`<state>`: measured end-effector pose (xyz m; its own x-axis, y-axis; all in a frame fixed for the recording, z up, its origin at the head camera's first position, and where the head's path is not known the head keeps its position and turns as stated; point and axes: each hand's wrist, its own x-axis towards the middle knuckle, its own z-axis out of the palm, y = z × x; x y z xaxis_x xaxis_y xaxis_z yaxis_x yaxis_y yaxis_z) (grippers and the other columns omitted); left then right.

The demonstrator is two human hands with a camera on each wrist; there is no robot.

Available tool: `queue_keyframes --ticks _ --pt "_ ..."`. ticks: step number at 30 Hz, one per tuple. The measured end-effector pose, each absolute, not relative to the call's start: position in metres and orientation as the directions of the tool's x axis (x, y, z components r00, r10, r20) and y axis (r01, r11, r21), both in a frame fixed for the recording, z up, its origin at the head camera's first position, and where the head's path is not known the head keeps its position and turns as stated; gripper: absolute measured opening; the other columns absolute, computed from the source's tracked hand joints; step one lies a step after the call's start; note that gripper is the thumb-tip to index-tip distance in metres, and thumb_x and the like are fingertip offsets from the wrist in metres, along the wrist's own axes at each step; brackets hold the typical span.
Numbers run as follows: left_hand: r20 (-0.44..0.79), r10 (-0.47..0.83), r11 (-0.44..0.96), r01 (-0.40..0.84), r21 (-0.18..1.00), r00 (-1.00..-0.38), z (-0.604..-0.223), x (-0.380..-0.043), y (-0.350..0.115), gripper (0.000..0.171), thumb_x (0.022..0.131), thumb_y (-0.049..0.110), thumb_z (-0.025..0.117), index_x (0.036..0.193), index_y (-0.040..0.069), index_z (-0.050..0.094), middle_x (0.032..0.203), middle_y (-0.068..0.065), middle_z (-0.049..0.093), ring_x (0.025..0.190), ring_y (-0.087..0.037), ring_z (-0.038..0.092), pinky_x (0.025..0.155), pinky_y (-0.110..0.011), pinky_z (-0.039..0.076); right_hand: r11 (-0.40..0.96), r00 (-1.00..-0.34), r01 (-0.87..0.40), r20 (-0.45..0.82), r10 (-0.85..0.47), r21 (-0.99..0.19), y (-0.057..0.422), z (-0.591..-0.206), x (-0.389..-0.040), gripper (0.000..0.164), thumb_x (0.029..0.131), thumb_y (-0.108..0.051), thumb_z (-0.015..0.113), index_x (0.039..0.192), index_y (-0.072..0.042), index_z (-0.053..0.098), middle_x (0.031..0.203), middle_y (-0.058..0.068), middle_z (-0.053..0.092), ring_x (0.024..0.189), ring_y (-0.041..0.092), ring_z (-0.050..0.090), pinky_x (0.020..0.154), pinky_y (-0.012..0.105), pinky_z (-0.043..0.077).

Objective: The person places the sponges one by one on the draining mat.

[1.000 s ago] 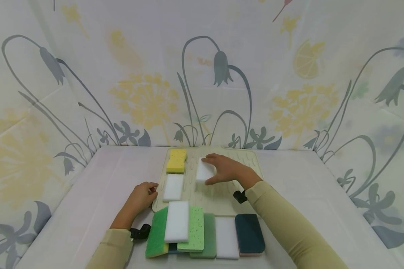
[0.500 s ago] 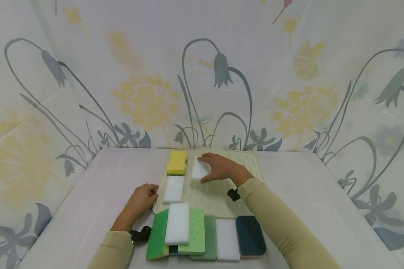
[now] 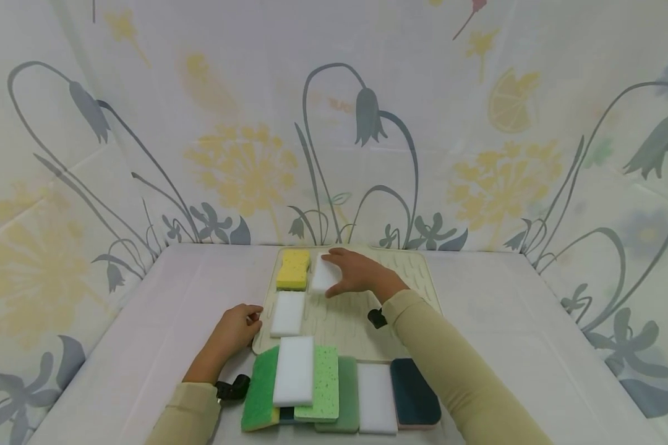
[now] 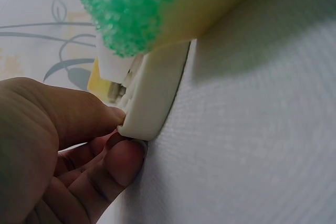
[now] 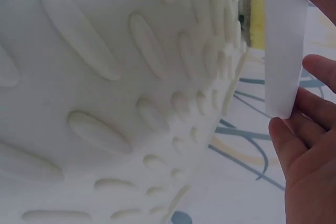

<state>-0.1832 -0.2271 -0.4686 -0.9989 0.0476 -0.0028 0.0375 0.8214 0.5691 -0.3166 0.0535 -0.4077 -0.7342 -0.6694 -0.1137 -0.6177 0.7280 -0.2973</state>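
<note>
My right hand (image 3: 362,272) grips a white melamine sponge (image 3: 324,277) by its sides over the back of the cream ridged drying mat (image 3: 351,327). In the right wrist view that white block (image 5: 284,51) stands between thumb and fingertips, a little apart from the mat. Just left of it lies a yellow wavy-edged sponge (image 3: 293,270), with a second white sponge (image 3: 288,314) in front of that one. My left hand (image 3: 235,330) stays at the mat's left edge. Seen from the left wrist, its thumb and a finger pinch the mat's rim (image 4: 149,103).
Along the mat's front edge sit a green scouring sponge (image 3: 260,389), a white block (image 3: 294,371) on a speckled light-green sponge (image 3: 326,383), a grey-green pad (image 3: 346,395), another white sponge (image 3: 376,398) and a dark blue sponge (image 3: 414,392). A floral cloth hangs behind.
My right hand has carried the white sponge leftward and slightly back, close beside the yellow sponge. The left hand has kept its place at the mat's edge.
</note>
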Motion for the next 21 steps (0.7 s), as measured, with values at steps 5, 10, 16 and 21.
queue_keyframes --ticks 5,10,16,21 --pt "0.001 0.045 0.825 0.038 0.564 -0.999 -0.469 -0.184 -0.228 0.037 0.090 0.009 0.060 0.124 -0.005 0.062 0.099 -0.011 0.066 0.086 -0.020 0.062 0.065 -0.030 0.049 0.735 -0.741 -0.608 -0.118 -0.661 -0.301 0.049 -0.410 -0.319 0.092 0.077 -0.052 0.075 0.152 -0.020 0.033 0.160 0.009 0.024 0.147 0.029 0.026 0.116 0.045 0.029" --pt "0.004 0.044 0.823 0.038 0.567 -0.999 -0.471 -0.185 -0.228 0.037 0.090 0.009 0.061 0.124 -0.005 0.062 0.099 -0.011 0.066 0.086 -0.020 0.063 0.065 -0.030 0.050 0.741 -0.745 -0.596 -0.132 -0.654 -0.310 0.046 -0.411 -0.321 0.092 0.077 -0.051 0.076 0.153 -0.022 0.033 0.161 0.008 0.022 0.148 0.029 0.023 0.116 0.046 0.028" --pt "0.006 0.038 0.819 0.035 0.572 -0.999 -0.471 -0.186 -0.228 0.037 0.090 0.009 0.061 0.124 -0.005 0.063 0.099 -0.011 0.066 0.087 -0.021 0.063 0.066 -0.031 0.051 0.747 -0.749 -0.586 -0.142 -0.647 -0.313 0.043 -0.414 -0.327 0.092 0.077 -0.049 0.077 0.152 -0.021 0.033 0.161 0.009 0.021 0.148 0.029 0.022 0.117 0.045 0.027" --pt "0.004 0.039 0.819 0.034 0.573 -0.999 -0.472 -0.185 -0.229 0.036 0.090 0.010 0.061 0.124 -0.003 0.062 0.100 -0.011 0.065 0.090 -0.024 0.064 0.070 -0.035 0.052 0.750 -0.749 -0.588 -0.146 -0.646 -0.303 0.039 -0.422 -0.334 0.093 0.076 -0.050 0.078 0.152 -0.020 0.033 0.161 0.010 0.021 0.148 0.030 0.023 0.117 0.045 0.028"
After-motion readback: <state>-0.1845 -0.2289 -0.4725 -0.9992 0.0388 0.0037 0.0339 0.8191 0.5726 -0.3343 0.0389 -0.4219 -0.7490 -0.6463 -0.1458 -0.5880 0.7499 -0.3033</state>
